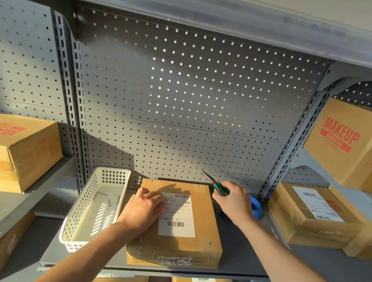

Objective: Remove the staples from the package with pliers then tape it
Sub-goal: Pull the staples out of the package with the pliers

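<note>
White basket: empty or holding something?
Not empty. The white basket holds a few loose staples on its floor, beside the package on the shelf.

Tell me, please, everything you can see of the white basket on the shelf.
The white basket is a rectangular plastic tray with lattice walls and a slotted floor. It stands upright and open on the grey shelf, just left of the package and seemingly against its side. A few pulled staples lie loose inside. Neither hand touches it.
</note>
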The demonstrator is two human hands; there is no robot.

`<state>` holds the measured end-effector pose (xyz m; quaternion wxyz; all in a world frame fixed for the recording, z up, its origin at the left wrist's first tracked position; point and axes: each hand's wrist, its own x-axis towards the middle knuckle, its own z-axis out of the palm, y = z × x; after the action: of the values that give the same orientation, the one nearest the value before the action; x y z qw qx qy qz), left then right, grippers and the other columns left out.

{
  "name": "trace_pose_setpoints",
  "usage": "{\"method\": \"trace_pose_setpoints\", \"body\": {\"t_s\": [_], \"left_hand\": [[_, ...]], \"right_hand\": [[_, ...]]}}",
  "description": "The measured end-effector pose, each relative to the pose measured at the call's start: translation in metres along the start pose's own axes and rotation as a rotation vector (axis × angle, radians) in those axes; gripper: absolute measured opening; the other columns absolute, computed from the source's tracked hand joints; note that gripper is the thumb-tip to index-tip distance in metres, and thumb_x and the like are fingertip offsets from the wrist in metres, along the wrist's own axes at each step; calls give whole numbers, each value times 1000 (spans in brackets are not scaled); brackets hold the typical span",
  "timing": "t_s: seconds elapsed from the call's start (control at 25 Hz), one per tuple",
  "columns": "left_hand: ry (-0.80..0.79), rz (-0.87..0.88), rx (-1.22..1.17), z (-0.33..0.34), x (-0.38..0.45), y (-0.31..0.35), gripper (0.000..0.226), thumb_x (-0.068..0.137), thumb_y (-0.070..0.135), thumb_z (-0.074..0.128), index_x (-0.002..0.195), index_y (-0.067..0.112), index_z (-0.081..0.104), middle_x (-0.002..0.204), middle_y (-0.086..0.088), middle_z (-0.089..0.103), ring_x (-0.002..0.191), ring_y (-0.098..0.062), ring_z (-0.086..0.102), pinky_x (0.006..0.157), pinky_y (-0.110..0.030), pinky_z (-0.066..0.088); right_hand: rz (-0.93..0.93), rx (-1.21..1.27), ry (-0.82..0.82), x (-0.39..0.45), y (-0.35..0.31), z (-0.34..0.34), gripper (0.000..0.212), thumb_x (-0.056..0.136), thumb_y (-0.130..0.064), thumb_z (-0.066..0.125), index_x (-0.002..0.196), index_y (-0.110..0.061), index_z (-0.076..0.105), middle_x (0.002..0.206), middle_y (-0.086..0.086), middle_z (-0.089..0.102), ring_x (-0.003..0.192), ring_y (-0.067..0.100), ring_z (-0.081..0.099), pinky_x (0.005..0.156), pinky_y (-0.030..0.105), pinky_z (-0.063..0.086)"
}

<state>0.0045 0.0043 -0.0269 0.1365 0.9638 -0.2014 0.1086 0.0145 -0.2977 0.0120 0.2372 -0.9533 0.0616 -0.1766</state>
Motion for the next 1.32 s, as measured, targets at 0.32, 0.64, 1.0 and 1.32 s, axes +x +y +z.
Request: {"method": "trace_pose_setpoints", "body": {"t_s": [0.32,0.64,1.0,1.32], "left_hand": [[-25,-15,-54,-7,-10,-2,35,103,43,41,130,31,60,138,8,53,123,-17,43,107,-32,40],[-14,-63,-56,-17,-27,-11,33,104,39,39,130,34,59,140,4,51,127,-19,42,107,-31,41],[-72,-129,-36,-23,-34,-4,35,106,41,34,133,32,55,145,6,45,130,-17,37,102,-35,48],[-69,-149,6,-24,-35,0,31,107,38,33,130,32,54,149,4,42,130,-20,38,101,-38,50]], "right_hand": [[36,383,-145,6,-27,11,27,93,-25,71,68,-20,62,58,-7,53,56,9,45,55,26,35],[175,690,-393,19,-58,31,25,98,-24,69,88,-2,68,67,2,54,50,9,43,44,22,35],[117,668,-522,39,-103,59,36,95,-25,70,99,11,66,74,12,56,50,12,42,43,24,32],[57,601,-605,49,-144,87,25,91,-32,73,87,-8,70,67,2,58,50,12,44,44,26,32]]}}
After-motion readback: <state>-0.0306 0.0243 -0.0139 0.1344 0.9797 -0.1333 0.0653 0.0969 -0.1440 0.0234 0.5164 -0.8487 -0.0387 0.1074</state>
